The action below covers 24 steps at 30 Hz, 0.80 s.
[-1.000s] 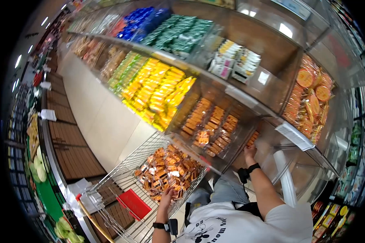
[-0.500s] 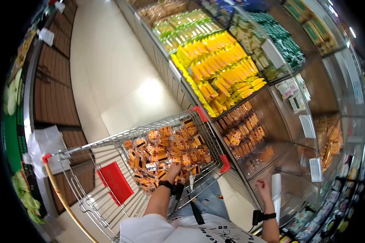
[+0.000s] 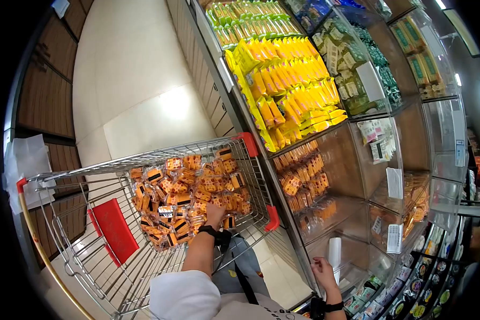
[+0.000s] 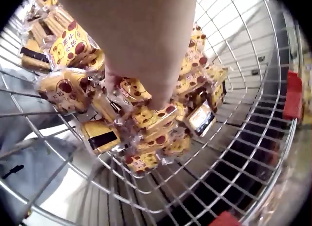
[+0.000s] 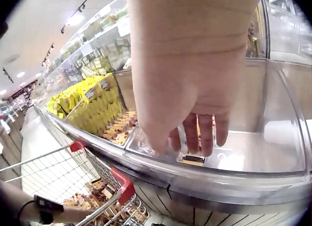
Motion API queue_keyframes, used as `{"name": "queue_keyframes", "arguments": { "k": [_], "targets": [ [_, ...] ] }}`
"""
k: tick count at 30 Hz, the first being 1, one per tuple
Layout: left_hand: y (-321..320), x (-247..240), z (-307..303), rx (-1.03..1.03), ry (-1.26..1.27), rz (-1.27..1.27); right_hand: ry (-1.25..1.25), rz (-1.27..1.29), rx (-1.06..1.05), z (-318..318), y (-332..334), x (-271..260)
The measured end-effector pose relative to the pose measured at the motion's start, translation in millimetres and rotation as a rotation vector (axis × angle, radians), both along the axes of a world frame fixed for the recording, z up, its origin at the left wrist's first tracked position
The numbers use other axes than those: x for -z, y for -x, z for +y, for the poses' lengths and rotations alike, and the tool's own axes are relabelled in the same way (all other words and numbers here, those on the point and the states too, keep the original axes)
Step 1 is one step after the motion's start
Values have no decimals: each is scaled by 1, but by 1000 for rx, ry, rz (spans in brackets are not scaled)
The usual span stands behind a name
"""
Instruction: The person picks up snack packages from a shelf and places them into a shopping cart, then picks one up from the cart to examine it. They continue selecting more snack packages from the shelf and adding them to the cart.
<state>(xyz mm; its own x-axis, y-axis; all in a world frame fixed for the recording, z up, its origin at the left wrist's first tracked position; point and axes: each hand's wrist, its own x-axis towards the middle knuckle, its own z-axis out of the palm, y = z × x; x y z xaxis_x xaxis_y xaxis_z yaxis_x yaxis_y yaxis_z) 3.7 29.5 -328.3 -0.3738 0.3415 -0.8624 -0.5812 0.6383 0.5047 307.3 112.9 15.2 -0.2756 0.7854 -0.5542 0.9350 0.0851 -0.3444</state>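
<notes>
My left hand (image 3: 215, 215) reaches down into a heap of clear-wrapped orange biscuit packets (image 3: 168, 186) in the shopping cart (image 3: 82, 173). Its fingers are sunk among the packets in the left wrist view, so I cannot tell whether they grip one. My right hand (image 5: 187, 94) hovers over the front of a clear-walled bin (image 5: 263, 153), fingers loosely bent and nothing seen held. Behind those fingers, a dark-striped packet (image 5: 193, 159) lies in the bin. More orange packets (image 3: 306, 176) stand in rows in the neighbouring compartment.
Yellow packets (image 3: 288, 96) fill the compartment farther along the shelf. A white cylinder (image 3: 334, 253) lies near my right hand. The cart's red corner (image 3: 272, 218) sits close to the shelf edge. A pale tiled aisle (image 3: 138, 69) runs ahead on the left.
My right hand has come back out of the bin to its front edge. The left hand has gone from the near side of the heap farther into it. My view has swung toward the cart.
</notes>
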Motion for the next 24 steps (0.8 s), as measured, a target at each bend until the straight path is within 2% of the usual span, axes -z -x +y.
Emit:
{"name": "queue_keyframes", "arguments": {
  "k": [1,2,6,7,8,10,11,13,16,19,22,23,24],
  "targets": [
    [3,-1,-2,-11,-64,-114,-6,-1,-17,2,2,-3],
    [14,-23,0,-21,-129,-221,-24,34,-42,5,5,-6],
    [36,-141,6,-152,-287,-461,-123,169,-186,16,20,-17],
    [36,-152,1,-83,-460,-650,-148,226,-225,21,26,-22],
    [38,-214,2,65,-505,-547,-173,284,-262,26,35,-27],
    [22,-263,-5,211,-612,-521,-225,423,-303,29,61,-55],
    [14,-299,-8,244,-661,-620,-253,486,-320,29,73,-72],
    [-6,-360,-9,314,-733,-779,-122,637,-254,25,88,-101],
    [-39,-408,-11,427,-683,-736,299,1062,-134,12,90,-123],
    [-67,-453,-17,457,-638,-546,628,975,-156,8,68,-139],
    [-87,-487,-21,481,-784,-428,622,1102,-152,3,46,-151],
    [-93,-495,-21,535,-912,-381,572,1139,-112,1,40,-151],
    [-99,-498,-23,499,-976,-367,560,1185,-88,0,33,-155]
  ]
}}
